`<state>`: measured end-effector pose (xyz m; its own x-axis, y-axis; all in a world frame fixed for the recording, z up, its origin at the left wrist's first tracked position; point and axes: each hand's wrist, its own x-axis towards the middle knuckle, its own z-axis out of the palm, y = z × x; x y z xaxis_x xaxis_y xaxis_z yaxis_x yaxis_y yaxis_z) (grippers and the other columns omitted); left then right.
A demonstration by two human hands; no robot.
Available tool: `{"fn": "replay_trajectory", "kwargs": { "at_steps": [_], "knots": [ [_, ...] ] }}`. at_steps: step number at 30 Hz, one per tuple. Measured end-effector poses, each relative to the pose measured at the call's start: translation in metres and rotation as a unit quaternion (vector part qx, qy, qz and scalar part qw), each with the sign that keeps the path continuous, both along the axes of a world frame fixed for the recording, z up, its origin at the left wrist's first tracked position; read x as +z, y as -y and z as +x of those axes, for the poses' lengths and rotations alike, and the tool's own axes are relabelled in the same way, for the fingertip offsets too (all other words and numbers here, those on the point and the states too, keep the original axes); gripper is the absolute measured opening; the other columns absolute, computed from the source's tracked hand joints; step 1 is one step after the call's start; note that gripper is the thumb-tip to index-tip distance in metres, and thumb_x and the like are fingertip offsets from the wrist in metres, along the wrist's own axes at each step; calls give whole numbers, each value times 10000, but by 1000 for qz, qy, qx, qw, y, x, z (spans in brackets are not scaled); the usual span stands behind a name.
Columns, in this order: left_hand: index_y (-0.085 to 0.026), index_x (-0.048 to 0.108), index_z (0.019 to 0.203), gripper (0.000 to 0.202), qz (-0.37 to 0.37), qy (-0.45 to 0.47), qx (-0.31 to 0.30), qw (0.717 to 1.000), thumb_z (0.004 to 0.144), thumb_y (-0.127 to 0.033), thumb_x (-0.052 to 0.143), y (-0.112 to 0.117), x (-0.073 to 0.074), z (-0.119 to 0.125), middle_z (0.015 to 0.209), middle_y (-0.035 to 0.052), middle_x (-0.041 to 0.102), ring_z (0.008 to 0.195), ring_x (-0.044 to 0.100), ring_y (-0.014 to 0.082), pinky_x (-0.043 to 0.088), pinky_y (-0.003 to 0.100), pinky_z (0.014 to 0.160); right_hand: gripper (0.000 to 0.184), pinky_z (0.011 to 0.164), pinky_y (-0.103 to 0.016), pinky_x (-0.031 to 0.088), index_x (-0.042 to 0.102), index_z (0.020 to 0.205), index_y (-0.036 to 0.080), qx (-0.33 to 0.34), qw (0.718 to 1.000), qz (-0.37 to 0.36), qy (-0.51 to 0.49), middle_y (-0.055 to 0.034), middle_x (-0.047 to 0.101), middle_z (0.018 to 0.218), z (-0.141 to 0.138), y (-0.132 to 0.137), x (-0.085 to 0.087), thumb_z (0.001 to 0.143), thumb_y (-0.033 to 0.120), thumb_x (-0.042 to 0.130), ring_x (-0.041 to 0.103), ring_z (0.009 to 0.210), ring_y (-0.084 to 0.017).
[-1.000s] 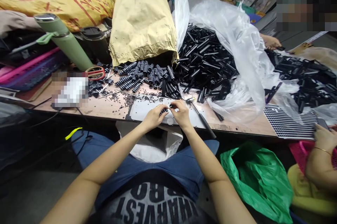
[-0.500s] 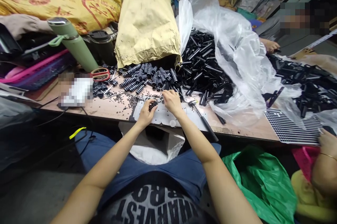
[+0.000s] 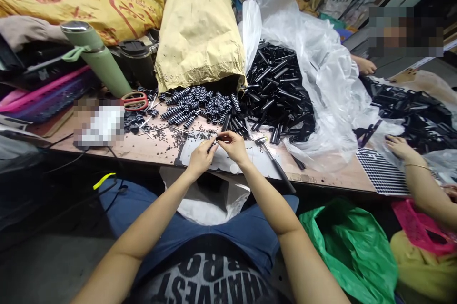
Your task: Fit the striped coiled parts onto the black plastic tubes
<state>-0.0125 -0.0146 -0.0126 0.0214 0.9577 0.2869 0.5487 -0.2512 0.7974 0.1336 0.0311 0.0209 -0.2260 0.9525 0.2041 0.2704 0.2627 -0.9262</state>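
Note:
My left hand is closed on a small black studded cylinder, mostly hidden by the fingers. Close against it, my right hand has its thumb and fingertips pinched at the cylinder's end; whatever they hold there is too small to make out. Both hands hover over a grey sheet at the table's front edge. Just behind them lies a heap of black cylinders with pale bands. Tiny dark bits are scattered left of the sheet. To the right rests a hammer with a black handle.
A paper sack stands behind the banded cylinders. Black tubes spill from a clear plastic bag. Red-handled scissors and a green bottle are at left. A co-worker's hand reaches over a striped sheet.
My right hand has come back from the heap's edge to meet my left hand. My left hand has shifted slightly right. The co-worker's arm at right has reached farther in over the table.

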Motion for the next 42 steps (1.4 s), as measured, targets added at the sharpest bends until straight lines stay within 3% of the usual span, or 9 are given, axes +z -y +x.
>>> {"fn": "replay_trajectory", "kwargs": {
  "at_steps": [6, 14, 18, 21, 25, 30, 34, 38, 42],
  "knots": [
    [-207, 562, 1295, 398, -1, -29, -4, 1000, 955, -365, 431, 7, 4, 4, 1141, 95, 656, 1080, 610, 237, 489, 376, 945, 158, 804, -300, 572, 685, 905, 200, -21, 999, 8, -25, -27, 723, 904, 6, 13, -3, 756, 231, 643, 692, 823, -165],
    [-193, 467, 1356, 431, 56, 51, 15, 997, 964, -364, 416, 1, -1, 10, 1256, 136, 585, 1151, 561, 238, 461, 392, 976, 257, 976, -328, 501, 666, 1081, 216, 45, 978, 190, 80, -54, 698, 1128, 13, 24, 2, 851, 211, 550, 645, 1072, -186],
    [-168, 521, 1257, 349, 73, 62, 6, 995, 972, -315, 384, -9, -13, 12, 1040, 111, 620, 945, 609, 195, 499, 355, 881, 240, 960, -351, 486, 675, 1021, 190, -54, 971, 150, 180, -90, 696, 1060, 12, -2, -2, 909, 189, 464, 635, 1028, -203],
    [-146, 517, 1251, 356, 68, -15, 2, 998, 967, -310, 380, -10, -19, 18, 1103, 150, 596, 1016, 592, 235, 485, 392, 905, 216, 950, -350, 477, 676, 973, 173, -45, 964, 97, 245, -99, 693, 1031, 8, -20, -14, 885, 151, 480, 633, 998, -210],
    [-116, 449, 1322, 418, 56, -103, 7, 993, 960, -316, 385, -1, -11, 36, 1193, 199, 555, 1125, 542, 285, 449, 446, 959, 258, 958, -353, 465, 614, 1089, 171, -116, 979, 93, 141, -117, 652, 1126, 7, -24, -36, 924, 228, 424, 594, 1067, -202],
    [-106, 410, 1369, 524, -7, -186, -32, 982, 891, -299, 502, 11, 5, 63, 1154, 202, 547, 1039, 568, 310, 474, 442, 894, 335, 780, -293, 520, 522, 1168, 173, -237, 970, 45, -30, -80, 647, 988, 20, -26, -46, 971, 318, 293, 633, 861, -153],
    [-107, 484, 1300, 449, -60, -275, -82, 956, 872, -240, 505, 8, 16, 77, 1116, 209, 551, 973, 585, 323, 499, 417, 799, 270, 820, -302, 486, 641, 1016, 172, -160, 974, 65, 149, -66, 661, 912, 35, -34, -32, 946, 279, 404, 615, 856, -169],
    [-102, 533, 1182, 364, -75, -317, -103, 940, 827, -73, 454, 4, 24, 76, 1062, 202, 567, 919, 603, 307, 506, 376, 721, 223, 833, -325, 459, 713, 807, 167, -109, 907, 64, 403, -100, 665, 910, 38, -42, -16, 895, 317, 573, 590, 933, -223],
    [-161, 488, 1184, 347, -30, -239, -59, 969, 854, -70, 436, 1, 17, 51, 1039, 145, 574, 869, 620, 254, 506, 356, 735, 184, 777, -319, 464, 721, 859, 178, -75, 869, 66, 484, -110, 670, 953, 30, -45, -15, 885, 320, 608, 577, 964, -242]
  ]
}}
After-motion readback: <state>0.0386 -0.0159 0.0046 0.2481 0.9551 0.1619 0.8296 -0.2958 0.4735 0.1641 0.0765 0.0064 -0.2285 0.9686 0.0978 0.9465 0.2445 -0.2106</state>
